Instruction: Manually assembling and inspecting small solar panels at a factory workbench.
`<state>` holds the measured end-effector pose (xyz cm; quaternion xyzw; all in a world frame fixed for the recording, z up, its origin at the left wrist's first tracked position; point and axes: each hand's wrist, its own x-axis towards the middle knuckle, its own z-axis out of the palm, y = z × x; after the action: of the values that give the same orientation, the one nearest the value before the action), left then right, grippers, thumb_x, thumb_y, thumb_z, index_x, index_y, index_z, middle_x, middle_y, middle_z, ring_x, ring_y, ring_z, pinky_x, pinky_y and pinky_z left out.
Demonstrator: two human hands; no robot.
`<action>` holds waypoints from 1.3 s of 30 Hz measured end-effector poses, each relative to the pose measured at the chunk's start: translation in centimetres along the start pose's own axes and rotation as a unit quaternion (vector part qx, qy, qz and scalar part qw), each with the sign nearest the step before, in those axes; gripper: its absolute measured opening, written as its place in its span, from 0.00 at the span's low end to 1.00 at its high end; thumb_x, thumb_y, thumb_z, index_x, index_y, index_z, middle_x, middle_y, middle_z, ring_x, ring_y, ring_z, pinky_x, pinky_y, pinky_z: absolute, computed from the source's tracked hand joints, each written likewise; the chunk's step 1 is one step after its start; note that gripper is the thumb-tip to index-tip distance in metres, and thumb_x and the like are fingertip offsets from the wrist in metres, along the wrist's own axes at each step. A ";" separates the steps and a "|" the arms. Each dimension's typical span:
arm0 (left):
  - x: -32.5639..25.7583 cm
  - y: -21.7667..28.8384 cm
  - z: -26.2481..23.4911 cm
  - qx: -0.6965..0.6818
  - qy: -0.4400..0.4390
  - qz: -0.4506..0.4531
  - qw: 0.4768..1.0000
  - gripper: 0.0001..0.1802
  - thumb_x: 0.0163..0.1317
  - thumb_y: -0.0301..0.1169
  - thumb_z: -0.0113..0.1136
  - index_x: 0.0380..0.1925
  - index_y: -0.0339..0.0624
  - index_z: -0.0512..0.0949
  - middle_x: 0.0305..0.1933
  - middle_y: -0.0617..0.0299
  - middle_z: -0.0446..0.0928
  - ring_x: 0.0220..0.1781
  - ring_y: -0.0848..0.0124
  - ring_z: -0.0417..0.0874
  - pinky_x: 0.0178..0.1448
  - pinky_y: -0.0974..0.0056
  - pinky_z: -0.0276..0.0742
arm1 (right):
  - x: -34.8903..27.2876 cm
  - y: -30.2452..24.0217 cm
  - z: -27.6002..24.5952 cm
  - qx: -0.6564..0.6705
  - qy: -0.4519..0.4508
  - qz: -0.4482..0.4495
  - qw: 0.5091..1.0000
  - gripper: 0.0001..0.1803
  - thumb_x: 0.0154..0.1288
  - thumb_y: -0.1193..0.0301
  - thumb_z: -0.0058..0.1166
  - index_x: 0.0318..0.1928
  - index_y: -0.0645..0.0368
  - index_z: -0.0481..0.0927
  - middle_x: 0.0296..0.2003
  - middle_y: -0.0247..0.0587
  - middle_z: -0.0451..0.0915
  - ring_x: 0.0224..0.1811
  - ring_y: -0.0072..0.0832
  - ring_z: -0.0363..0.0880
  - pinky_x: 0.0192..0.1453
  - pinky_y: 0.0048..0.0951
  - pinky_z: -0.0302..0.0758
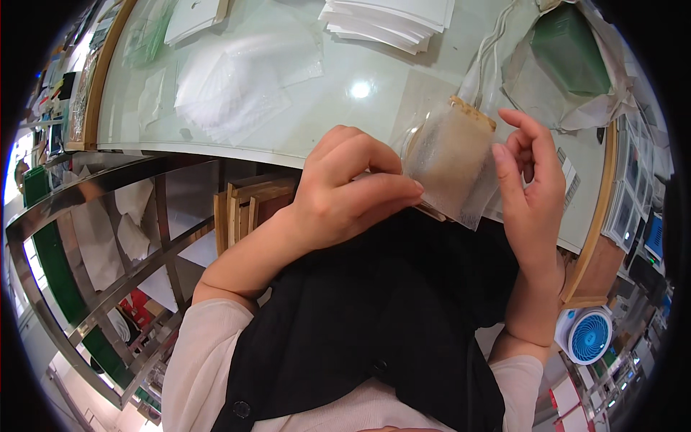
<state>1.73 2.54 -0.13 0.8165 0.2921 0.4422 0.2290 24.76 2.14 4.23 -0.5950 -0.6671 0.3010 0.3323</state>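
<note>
We hold a small clear bag (453, 169) with a pale brown item inside, raised above the near edge of the bench (374, 79). Our left hand (345, 191) pinches the bag's left edge, its grip closed on the plastic between thumb and curled fingers. Our right hand (533, 180) steadies the right edge with fingertips touching it, the grip loose and partly open rather than clenched. We judge the step in hand to be seating the item in the bag or squaring it up; the next move looks to call for a firm pinch on both sides so the thin film does not slip or crease. On the bench beyond lie loose clear bags (230, 86), a stack of white sheets (389, 21) and a green block (572, 47) in wrapping. A small blue fan (586, 335) sits low at right.
</note>
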 end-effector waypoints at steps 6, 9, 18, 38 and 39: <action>0.0 -0.6 0.2 -0.004 -0.006 -0.013 1.000 0.11 0.41 0.27 0.73 0.27 0.45 0.82 0.28 0.66 0.71 0.29 0.70 0.71 0.33 0.67 0.65 | 0.1 0.4 0.2 -0.007 0.007 -0.002 1.000 0.15 0.62 0.77 0.52 0.50 0.61 0.75 0.28 0.26 0.65 0.29 0.14 0.62 0.34 0.15 0.61; 0.1 -0.7 0.1 -0.006 -0.015 -0.014 1.000 0.11 0.41 0.27 0.73 0.27 0.45 0.82 0.28 0.66 0.71 0.29 0.70 0.71 0.34 0.67 0.65 | 0.1 0.6 0.4 -0.006 0.010 -0.005 1.000 0.14 0.62 0.78 0.52 0.49 0.61 0.75 0.27 0.25 0.65 0.29 0.14 0.61 0.34 0.15 0.61; -0.2 -1.2 0.4 -0.020 -0.012 -0.020 1.000 0.12 0.41 0.31 0.74 0.27 0.44 0.82 0.29 0.65 0.71 0.31 0.69 0.71 0.33 0.67 0.67 | 0.0 0.5 0.5 -0.004 0.034 -0.013 0.999 0.13 0.57 0.80 0.55 0.45 0.61 0.77 0.28 0.34 0.66 0.29 0.22 0.65 0.33 0.21 0.66; -2.2 0.3 -0.6 -0.162 -0.019 -0.236 0.958 0.15 0.60 0.24 0.59 0.47 0.35 0.73 0.30 0.63 0.74 0.32 0.76 0.74 0.41 0.72 0.71 | -5.1 8.1 -9.6 -0.254 0.036 -0.011 0.966 0.32 0.51 0.67 0.64 0.58 0.59 0.69 0.58 0.46 0.69 0.61 0.45 0.65 0.65 0.39 0.62; -2.1 0.3 -0.4 -0.164 -0.016 -0.228 0.960 0.15 0.60 0.25 0.59 0.47 0.35 0.73 0.30 0.63 0.74 0.32 0.75 0.74 0.41 0.71 0.71 | -5.2 8.7 -10.2 -0.262 0.012 0.006 0.965 0.35 0.50 0.69 0.63 0.60 0.60 0.67 0.61 0.47 0.66 0.64 0.44 0.63 0.67 0.38 0.60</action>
<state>0.52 0.92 -0.97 0.6864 0.3898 0.4075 0.4592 38.46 -2.00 3.00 -0.6687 -0.7152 0.1105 0.1705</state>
